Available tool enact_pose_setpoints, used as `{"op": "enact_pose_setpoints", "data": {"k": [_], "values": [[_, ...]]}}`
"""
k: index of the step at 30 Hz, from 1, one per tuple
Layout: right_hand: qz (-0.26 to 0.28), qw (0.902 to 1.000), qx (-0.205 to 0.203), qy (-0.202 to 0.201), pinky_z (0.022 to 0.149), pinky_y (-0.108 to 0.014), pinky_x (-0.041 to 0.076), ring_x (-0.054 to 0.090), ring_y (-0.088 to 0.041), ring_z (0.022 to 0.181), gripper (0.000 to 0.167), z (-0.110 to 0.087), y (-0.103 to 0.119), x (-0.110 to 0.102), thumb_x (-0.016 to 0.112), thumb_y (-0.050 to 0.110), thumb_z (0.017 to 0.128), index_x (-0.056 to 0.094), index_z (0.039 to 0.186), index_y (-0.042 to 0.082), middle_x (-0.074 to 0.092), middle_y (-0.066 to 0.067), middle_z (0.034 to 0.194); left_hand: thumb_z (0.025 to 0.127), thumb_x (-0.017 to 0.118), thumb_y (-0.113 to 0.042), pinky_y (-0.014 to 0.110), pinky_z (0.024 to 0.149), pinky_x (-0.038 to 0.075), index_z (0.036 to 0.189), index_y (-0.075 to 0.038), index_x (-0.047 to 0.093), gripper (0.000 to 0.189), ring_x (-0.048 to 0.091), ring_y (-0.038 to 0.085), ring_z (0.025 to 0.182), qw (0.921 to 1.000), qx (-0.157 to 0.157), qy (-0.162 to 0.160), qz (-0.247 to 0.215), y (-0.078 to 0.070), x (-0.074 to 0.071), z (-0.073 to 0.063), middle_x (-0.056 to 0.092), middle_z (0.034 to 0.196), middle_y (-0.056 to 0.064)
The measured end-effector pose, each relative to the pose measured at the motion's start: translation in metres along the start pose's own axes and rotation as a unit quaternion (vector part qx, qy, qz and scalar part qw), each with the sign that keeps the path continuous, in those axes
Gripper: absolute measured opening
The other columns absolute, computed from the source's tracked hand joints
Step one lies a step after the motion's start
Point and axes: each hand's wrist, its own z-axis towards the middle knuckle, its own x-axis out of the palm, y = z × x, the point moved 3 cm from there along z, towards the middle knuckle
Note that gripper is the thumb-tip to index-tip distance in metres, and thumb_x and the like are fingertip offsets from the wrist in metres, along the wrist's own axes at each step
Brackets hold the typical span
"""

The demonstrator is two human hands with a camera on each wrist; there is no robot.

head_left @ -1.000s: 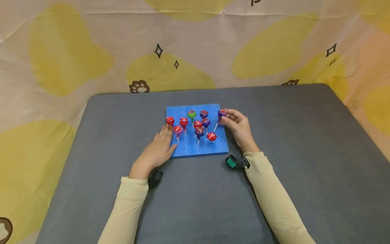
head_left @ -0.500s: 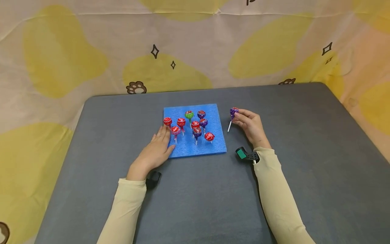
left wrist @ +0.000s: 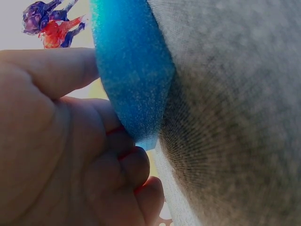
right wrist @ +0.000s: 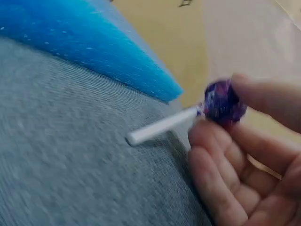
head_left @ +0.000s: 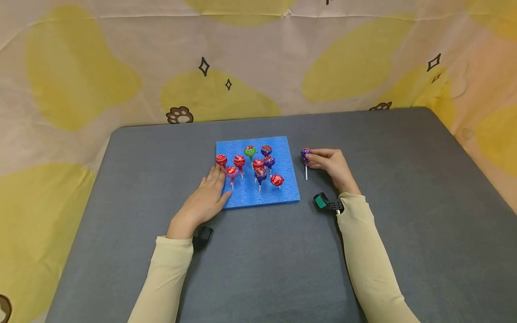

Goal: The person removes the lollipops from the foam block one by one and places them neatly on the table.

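My right hand [head_left: 331, 167] pinches a purple-wrapped lollipop [right wrist: 223, 102] by its head, just right of the blue foam board [head_left: 246, 200]. Its white stick [right wrist: 162, 126] points down, bare along its length and outside the board. My left hand [head_left: 200, 200] rests along the board's left edge, fingers extended, thumb at the near left corner. Several lollipops stand upright in the foam: red ones [head_left: 239, 161], a green one [head_left: 250, 151] and purple ones [head_left: 266, 150]. The red lollipop [head_left: 221, 160] at far left stands right by my left fingertips.
The grey table [head_left: 258, 269] stretches out around the board on all sides. Behind it hangs a patterned cloth [head_left: 242, 54] with yellow patches. A dark camera strap [head_left: 328, 204] sits on the right wrist.
My right hand has drawn the purple lollipop away from the board's right side, moving right, then lowered it slightly as its stick turned more upright. The left hand stays on the board.
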Motion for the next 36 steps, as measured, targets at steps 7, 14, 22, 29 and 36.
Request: {"op": "enact_pose_setpoints", "data": {"k": [7, 14, 22, 29, 36], "values": [[-0.064, 0.9972, 0.01, -0.039, 0.065, -0.02, 0.054, 0.065, -0.004, 0.066, 0.038, 0.0023, 0.0004, 0.0077, 0.07, 0.015, 0.086, 0.063, 0.11, -0.014, 0.068, -0.014, 0.095, 0.1, 0.043, -0.026, 0.05, 0.112, 0.009, 0.146, 0.009, 0.013, 0.066, 0.002, 0.035, 0.142, 1.0, -0.003, -0.002, 0.003, -0.0001, 0.0005, 0.0007, 0.005, 0.154, 0.023], [-0.09, 0.9936, 0.02, -0.065, 0.063, -0.019, 0.054, 0.063, -0.003, 0.063, 0.038, 0.003, 0.0003, 0.0087, 0.073, 0.017, 0.084, 0.065, 0.106, -0.013, 0.067, -0.017, 0.095, 0.1, 0.043, -0.027, 0.05, 0.112, 0.008, 0.147, 0.008, 0.012, 0.067, 0.001, 0.035, 0.143, 1.0, -0.007, 0.002, 0.004, -0.0005, -0.0004, 0.0009, 0.003, 0.155, 0.022], [-0.146, 0.9845, 0.032, -0.092, 0.061, -0.018, 0.053, 0.063, -0.004, 0.065, 0.04, 0.0015, 0.0012, 0.0101, 0.076, 0.026, 0.081, 0.069, 0.104, -0.005, 0.069, -0.019, 0.099, 0.1, 0.043, -0.027, 0.05, 0.113, 0.007, 0.147, 0.007, 0.01, 0.067, -0.001, 0.034, 0.143, 0.9999, -0.011, 0.009, 0.001, -0.0003, -0.0002, 0.0003, 0.002, 0.155, 0.021], [-0.171, 0.9796, 0.033, -0.1, 0.057, -0.018, 0.051, 0.063, -0.004, 0.062, 0.038, -0.0007, -0.0002, 0.0078, 0.077, 0.03, 0.079, 0.072, 0.1, -0.001, 0.07, -0.016, 0.094, 0.099, 0.044, -0.028, 0.05, 0.113, 0.008, 0.147, 0.007, 0.01, 0.068, 0.0, 0.034, 0.143, 0.9999, -0.009, 0.007, -0.001, -0.0004, 0.0006, 0.0009, 0.003, 0.155, 0.021], [-0.133, 0.9876, 0.022, -0.081, 0.055, -0.02, 0.053, 0.063, -0.003, 0.056, 0.033, -0.0012, -0.0018, 0.0081, 0.078, 0.021, 0.079, 0.072, 0.094, -0.008, 0.07, -0.007, 0.074, 0.099, 0.044, -0.028, 0.049, 0.113, 0.008, 0.147, 0.007, 0.011, 0.068, 0.0, 0.034, 0.143, 1.0, -0.008, 0.004, 0.001, 0.0001, 0.0007, 0.0011, 0.004, 0.155, 0.022]]}}
